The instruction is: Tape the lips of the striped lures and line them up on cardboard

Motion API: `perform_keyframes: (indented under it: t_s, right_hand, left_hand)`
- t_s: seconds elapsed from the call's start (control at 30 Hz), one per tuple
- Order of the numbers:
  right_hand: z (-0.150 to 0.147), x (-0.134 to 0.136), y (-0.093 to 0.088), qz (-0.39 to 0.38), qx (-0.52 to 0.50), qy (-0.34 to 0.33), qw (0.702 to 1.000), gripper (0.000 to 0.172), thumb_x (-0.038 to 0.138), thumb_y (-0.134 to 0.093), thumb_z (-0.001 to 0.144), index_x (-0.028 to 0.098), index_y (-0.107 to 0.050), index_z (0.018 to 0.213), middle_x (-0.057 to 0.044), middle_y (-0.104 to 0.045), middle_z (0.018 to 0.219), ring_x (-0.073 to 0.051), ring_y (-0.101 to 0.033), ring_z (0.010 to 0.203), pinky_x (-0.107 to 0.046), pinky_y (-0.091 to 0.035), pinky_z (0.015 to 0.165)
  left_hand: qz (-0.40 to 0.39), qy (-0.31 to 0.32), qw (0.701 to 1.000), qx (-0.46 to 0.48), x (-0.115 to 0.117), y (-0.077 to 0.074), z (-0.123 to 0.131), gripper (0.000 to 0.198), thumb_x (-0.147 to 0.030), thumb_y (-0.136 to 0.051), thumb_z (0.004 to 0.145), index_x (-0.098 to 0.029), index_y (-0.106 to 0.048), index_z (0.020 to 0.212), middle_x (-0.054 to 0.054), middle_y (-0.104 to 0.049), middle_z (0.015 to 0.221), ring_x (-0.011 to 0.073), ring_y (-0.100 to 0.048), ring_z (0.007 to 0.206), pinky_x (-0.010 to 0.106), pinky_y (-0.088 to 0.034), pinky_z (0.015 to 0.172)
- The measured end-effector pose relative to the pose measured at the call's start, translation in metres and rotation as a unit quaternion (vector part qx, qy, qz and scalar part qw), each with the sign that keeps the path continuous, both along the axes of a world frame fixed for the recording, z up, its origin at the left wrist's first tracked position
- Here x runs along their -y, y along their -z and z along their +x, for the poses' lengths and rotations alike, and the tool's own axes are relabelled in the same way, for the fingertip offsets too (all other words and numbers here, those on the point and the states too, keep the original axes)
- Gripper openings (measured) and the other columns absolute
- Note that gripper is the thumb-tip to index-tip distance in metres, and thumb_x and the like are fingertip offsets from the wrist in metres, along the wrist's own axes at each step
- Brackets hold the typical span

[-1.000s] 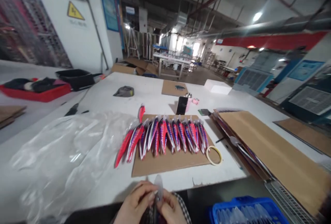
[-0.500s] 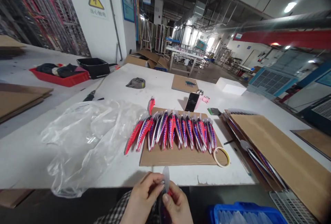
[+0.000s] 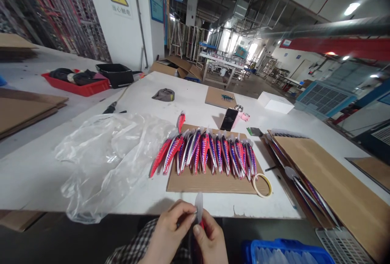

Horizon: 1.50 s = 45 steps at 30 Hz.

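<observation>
At the table's front edge my right hand [image 3: 210, 237] is closed around a fishing lure, whose clear lip [image 3: 199, 208] points up. The lure's body is mostly hidden by my fingers and in shadow; a bit of red shows. My left hand [image 3: 175, 225] pinches thumb and forefinger together right beside the lip's base. Whatever is between those fingertips is too small to name. Beyond my hands, several red, purple and silver lures [image 3: 201, 154] lie side by side on a cardboard sheet [image 3: 210, 186]. One red lure [image 3: 180, 122] rests above the row.
A crumpled clear plastic bag [image 3: 103, 154] covers the table's left part. A tape roll [image 3: 262, 185] sits at the cardboard's right corner. Stacked cardboard with lures [image 3: 329, 187] stands at right, above a blue bin [image 3: 289, 245] of clear lips. A phone [image 3: 229, 119] leans farther back.
The view has shifted slightly. Both hands stay at the lure, with my left fingertips still pinched beside the clear lip.
</observation>
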State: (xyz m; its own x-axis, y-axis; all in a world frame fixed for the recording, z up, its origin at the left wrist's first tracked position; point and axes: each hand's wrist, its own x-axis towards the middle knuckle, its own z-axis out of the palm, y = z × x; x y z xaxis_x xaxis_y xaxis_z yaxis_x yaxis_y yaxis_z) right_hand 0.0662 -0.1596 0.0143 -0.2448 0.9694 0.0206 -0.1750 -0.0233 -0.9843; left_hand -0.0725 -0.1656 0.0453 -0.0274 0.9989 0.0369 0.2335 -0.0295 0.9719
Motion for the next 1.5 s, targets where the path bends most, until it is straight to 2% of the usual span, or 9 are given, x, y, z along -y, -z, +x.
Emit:
perform_keyframes:
  t_s: [0.13, 0.23, 0.33, 0.43, 0.6, 0.77, 1.03, 1.27, 1.5]
  right_hand:
    - [0.008, 0.000, 0.000, -0.002, 0.030, -0.008, 0.999, 0.043, 0.045, -0.065, 0.080, 0.021, -0.065, 0.115, -0.003, -0.070, 0.110, -0.023, -0.060, 0.110, -0.028, -0.045, 0.096]
    - [0.013, 0.000, 0.001, -0.008, 0.062, -0.029, 0.998, 0.043, 0.043, -0.065, 0.081, 0.022, -0.064, 0.118, -0.003, -0.067, 0.118, -0.023, -0.059, 0.112, -0.028, -0.044, 0.098]
    - [0.012, 0.002, 0.000, -0.019, 0.070, 0.006, 0.997, 0.045, 0.046, -0.067, 0.078, 0.020, -0.066, 0.115, -0.004, -0.068, 0.116, -0.023, -0.061, 0.109, -0.028, -0.047, 0.095]
    - [0.007, 0.005, -0.003, -0.021, 0.068, 0.038, 0.997, 0.047, 0.049, -0.069, 0.075, 0.020, -0.068, 0.112, -0.004, -0.071, 0.111, -0.024, -0.062, 0.107, -0.029, -0.047, 0.094]
    - [0.009, 0.005, -0.002, -0.012, 0.080, -0.001, 0.997, 0.044, 0.046, -0.065, 0.079, 0.022, -0.065, 0.116, -0.002, -0.068, 0.116, -0.023, -0.061, 0.110, -0.028, -0.046, 0.096]
    - [0.012, 0.003, -0.002, 0.001, 0.091, -0.028, 0.995, 0.043, 0.043, -0.063, 0.082, 0.021, -0.063, 0.119, -0.003, -0.066, 0.120, -0.023, -0.060, 0.112, -0.028, -0.046, 0.097]
    - [0.010, 0.004, -0.006, 0.007, 0.077, -0.018, 0.997, 0.039, 0.037, -0.065, 0.082, 0.022, -0.064, 0.118, -0.003, -0.068, 0.116, -0.022, -0.062, 0.110, -0.027, -0.046, 0.096]
    - [0.012, 0.004, 0.000, 0.000, 0.081, -0.023, 0.996, 0.043, 0.038, -0.066, 0.081, 0.021, -0.063, 0.120, -0.004, -0.067, 0.119, -0.024, -0.059, 0.114, -0.032, -0.046, 0.099]
    - [0.010, 0.005, -0.009, -0.011, 0.078, -0.040, 0.996, 0.041, 0.040, -0.065, 0.081, 0.024, -0.064, 0.119, -0.001, -0.069, 0.115, -0.023, -0.060, 0.112, -0.029, -0.045, 0.099]
  left_hand:
    - [0.003, -0.014, 1.000, 0.024, -0.002, -0.003, 0.000, 0.012, -0.019, -0.055, 0.080, -0.022, -0.067, 0.080, 0.002, -0.065, 0.085, 0.0182, -0.063, 0.082, 0.026, -0.048, 0.076]
    - [-0.027, -0.003, 0.998, 0.057, -0.003, -0.004, 0.001, 0.013, -0.017, -0.055, 0.076, -0.021, -0.066, 0.081, 0.002, -0.066, 0.086, 0.0180, -0.064, 0.080, 0.027, -0.050, 0.075]
    - [-0.059, -0.003, 0.995, 0.083, -0.003, -0.006, 0.001, 0.013, -0.017, -0.056, 0.073, -0.019, -0.064, 0.082, 0.002, -0.067, 0.083, 0.0186, -0.065, 0.078, 0.027, -0.051, 0.074]
    - [-0.073, -0.007, 0.995, 0.074, -0.002, -0.008, 0.002, 0.009, -0.018, -0.056, 0.074, -0.019, -0.062, 0.080, 0.001, -0.067, 0.078, 0.0189, -0.065, 0.076, 0.027, -0.050, 0.072]
    - [-0.050, -0.015, 0.998, 0.021, -0.001, -0.009, 0.003, 0.005, -0.020, -0.057, 0.076, -0.020, -0.061, 0.075, -0.002, -0.066, 0.073, 0.0165, -0.063, 0.069, 0.025, -0.047, 0.067]
    - [-0.030, -0.022, 0.999, 0.005, 0.000, -0.002, 0.004, 0.005, -0.020, -0.056, 0.078, -0.021, -0.061, 0.080, -0.002, -0.068, 0.075, 0.0158, -0.064, 0.071, 0.024, -0.048, 0.069]
    - [0.009, -0.028, 0.999, -0.034, 0.003, 0.000, 0.004, 0.010, -0.019, -0.053, 0.080, -0.023, -0.062, 0.083, -0.003, -0.069, 0.078, 0.0151, -0.065, 0.071, 0.023, -0.050, 0.069]
    - [-0.011, -0.035, 0.999, -0.013, 0.003, -0.002, 0.002, 0.008, -0.022, -0.056, 0.078, -0.023, -0.064, 0.081, -0.003, -0.070, 0.077, 0.0160, -0.066, 0.072, 0.023, -0.049, 0.070]
    - [-0.049, -0.027, 0.998, 0.020, 0.001, -0.003, -0.001, 0.004, -0.021, -0.060, 0.074, -0.022, -0.064, 0.075, -0.002, -0.067, 0.072, 0.0169, -0.063, 0.070, 0.024, -0.047, 0.067]
